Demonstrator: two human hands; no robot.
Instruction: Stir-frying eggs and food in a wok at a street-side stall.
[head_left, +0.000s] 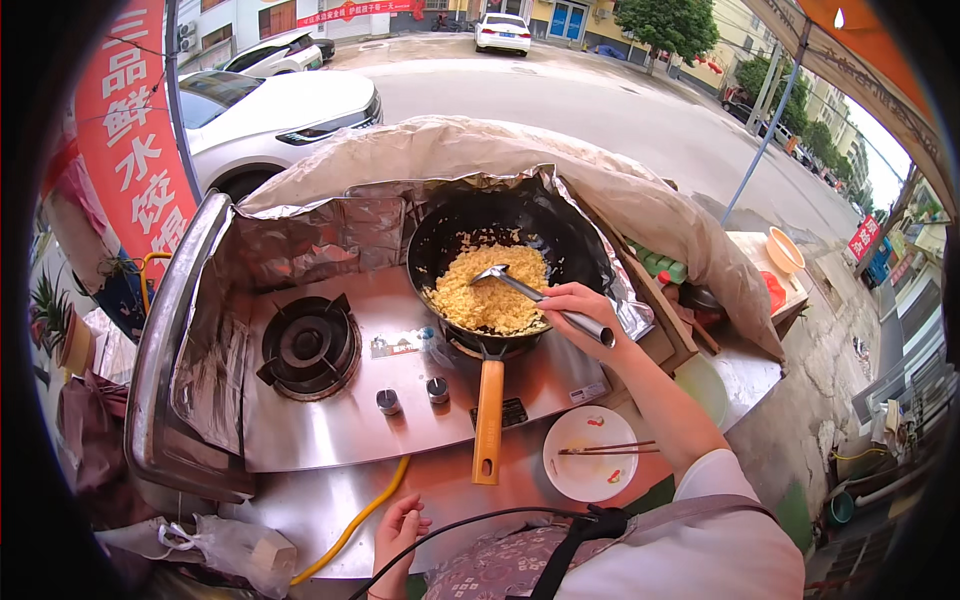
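My right hand (581, 313) grips the tubular handle of a metal cooking utensil (523, 287). Its head is partly sunk in yellow fried rice (487, 292), so I cannot tell a ladle from a spatula. The rice lies in a black wok (576, 225) on the right burner. Towards me points the wok's wooden handle (489, 420), with neither hand on it. My left hand (401, 525) hangs loosely curled, holding nothing, near the front edge of the metal counter (330, 499) and beside a black cable (465, 517).
Left of the wok is a bare burner (307, 341); knobs (388, 401) sit in front. A white bowl (591, 469) with chopsticks (607, 450) stands at right. Foil shielding (315, 232) surrounds the stove. A yellow hose (360, 525) and plastic bag (240, 551) are at front left.
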